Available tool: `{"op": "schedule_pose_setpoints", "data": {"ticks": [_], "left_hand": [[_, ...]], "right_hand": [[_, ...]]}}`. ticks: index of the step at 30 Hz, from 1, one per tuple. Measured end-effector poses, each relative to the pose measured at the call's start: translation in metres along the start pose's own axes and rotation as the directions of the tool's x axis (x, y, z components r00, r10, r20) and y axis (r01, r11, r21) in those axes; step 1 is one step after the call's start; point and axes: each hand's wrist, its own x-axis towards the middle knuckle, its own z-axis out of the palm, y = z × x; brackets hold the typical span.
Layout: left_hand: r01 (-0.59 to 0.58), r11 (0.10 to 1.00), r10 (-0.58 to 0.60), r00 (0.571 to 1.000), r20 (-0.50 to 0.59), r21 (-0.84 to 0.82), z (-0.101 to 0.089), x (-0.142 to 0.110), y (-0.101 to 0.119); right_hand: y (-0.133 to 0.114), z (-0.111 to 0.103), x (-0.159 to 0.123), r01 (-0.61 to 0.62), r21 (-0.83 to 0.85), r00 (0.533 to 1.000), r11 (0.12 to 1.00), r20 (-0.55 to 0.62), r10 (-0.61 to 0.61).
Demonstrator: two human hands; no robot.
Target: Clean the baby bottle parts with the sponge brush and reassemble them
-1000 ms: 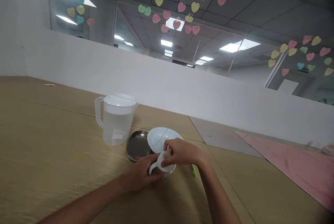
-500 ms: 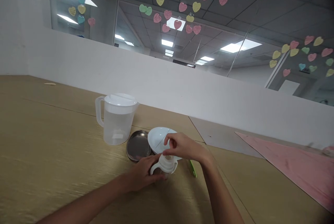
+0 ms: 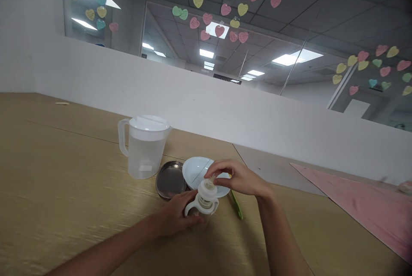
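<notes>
My left hand (image 3: 180, 212) is wrapped round a clear baby bottle (image 3: 200, 217) with a white two-handled holder (image 3: 191, 207) at its neck. My right hand (image 3: 233, 176) pinches the tip of the bottle's clear nipple (image 3: 210, 180) between thumb and fingers. The white collar (image 3: 207, 190) round the nipple sits higher than the holder, and the bottle's threaded neck (image 3: 205, 202) shows below it. Behind the hands lies a white bowl (image 3: 192, 168) with a thin line across it, partly covered by my right hand. A round metal dish (image 3: 170, 180) is beside my left hand.
A lidded translucent pitcher (image 3: 145, 153) holding clear liquid stands at the left, behind the metal dish. A green-handled utensil (image 3: 237, 207) lies right of the bottle. A pink cloth (image 3: 360, 205) covers the right side of the table, and a white wall (image 3: 206, 100) runs along the back.
My right hand went from the collar to the nipple's tip. The collar with the nipple has risen, baring the bottle's neck. My left hand keeps its hold on the bottle.
</notes>
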Motion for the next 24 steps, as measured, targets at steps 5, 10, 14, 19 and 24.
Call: {"op": "schedule_pose_setpoints", "data": {"ticks": [5,10,14,19,24], "left_hand": [[0.016,1.000,-0.016,1.000,-0.014,0.011,0.004,-0.002,-0.012],[0.048,0.998,-0.048,0.999,0.006,0.035,0.004,-0.003,-0.012],[0.059,0.996,-0.060,0.998,0.013,0.066,0.003,-0.004,-0.009],[0.076,0.993,-0.077,0.997,0.005,0.085,0.003,-0.005,-0.010],[0.059,0.994,-0.060,0.998,0.012,0.092,0.003,-0.004,-0.009]], "right_hand": [[0.002,-0.003,0.001,0.020,0.149,0.921,0.989,-0.386,0.039],[0.007,-0.007,0.005,0.063,0.237,0.743,0.969,-0.660,0.113],[0.013,-0.011,0.007,0.030,0.251,0.616,0.968,-0.767,0.180],[0.033,-0.011,0.013,-0.124,0.184,0.582,0.975,-0.782,0.221],[0.058,-0.008,0.021,-0.322,0.006,0.657,0.947,-0.718,0.228]]}}
